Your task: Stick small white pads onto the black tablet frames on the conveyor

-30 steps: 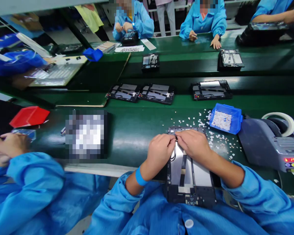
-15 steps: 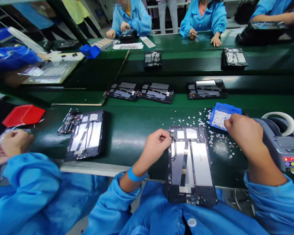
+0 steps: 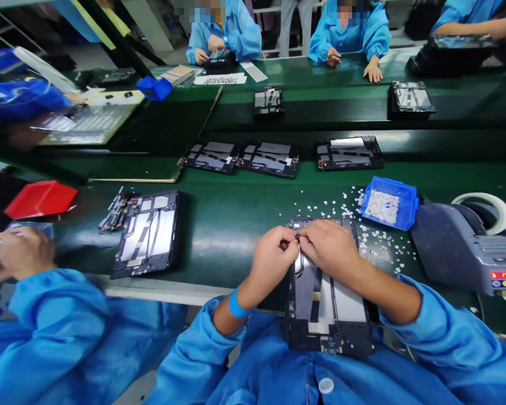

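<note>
I'm viewing through the head cam: opened tablet (image 3: pixel 352 306) is lying straight ahead, far part resting on the green tabletop (image 3: pixel 223 236), near end jutting past the edge. Left hand (image 3: pixel 274 256) and right hand (image 3: pixel 331 247) are meeting at the tablet's far left corner. Left fingers are curling in, thumb and index tips close together at a tiny dark part (image 3: pixel 297 237); right fingers are bunching there too. Tips are mostly hidden, so I can't tell if either hand is actually grasping it. White bits (image 3: pixel 363 243) are lying scattered beyond and right of the tablet; blue bin (image 3: pixel 410 205) is holding more. Tape dispenser (image 3: pixel 449 250) is standing just right of the bin, showing red digits.
</note>
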Demonstrator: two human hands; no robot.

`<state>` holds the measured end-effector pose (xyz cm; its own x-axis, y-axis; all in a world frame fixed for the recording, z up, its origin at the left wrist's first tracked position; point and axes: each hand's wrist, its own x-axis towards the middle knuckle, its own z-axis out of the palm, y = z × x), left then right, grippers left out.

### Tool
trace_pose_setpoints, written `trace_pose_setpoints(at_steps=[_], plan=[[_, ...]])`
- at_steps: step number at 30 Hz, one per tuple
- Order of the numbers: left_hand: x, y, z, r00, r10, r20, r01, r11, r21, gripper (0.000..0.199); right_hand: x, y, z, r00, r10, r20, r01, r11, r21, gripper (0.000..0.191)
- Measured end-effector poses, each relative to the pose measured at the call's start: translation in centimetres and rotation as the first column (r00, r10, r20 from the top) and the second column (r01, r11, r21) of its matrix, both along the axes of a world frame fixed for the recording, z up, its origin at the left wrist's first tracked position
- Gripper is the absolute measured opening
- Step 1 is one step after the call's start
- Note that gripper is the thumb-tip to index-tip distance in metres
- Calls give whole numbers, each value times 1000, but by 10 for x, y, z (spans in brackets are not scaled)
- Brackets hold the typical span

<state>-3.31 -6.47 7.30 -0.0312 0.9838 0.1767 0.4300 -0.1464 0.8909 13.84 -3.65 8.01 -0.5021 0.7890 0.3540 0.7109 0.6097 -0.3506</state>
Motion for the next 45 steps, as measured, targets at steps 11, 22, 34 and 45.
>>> trace_pose_setpoints(at_steps=[11,22,34,45], plan=[[-2,1,5,998,-48,-49,49,999,15,12,-6,16,10,999,34,22,-28,969,-247,14],[-18,8,7,977,-71,200,125,954,-273,10,127,46,26,727,-586,358,658,744,-119,25],[-46,21,-2,783,-139,-606,352,902,248,28,0,40,37,984,-140,109,176,840,-513,28],[-44,19,-2,619,-121,-776,436,875,212,31,-11,52,31,960,-96,263,210,867,-452,31]])
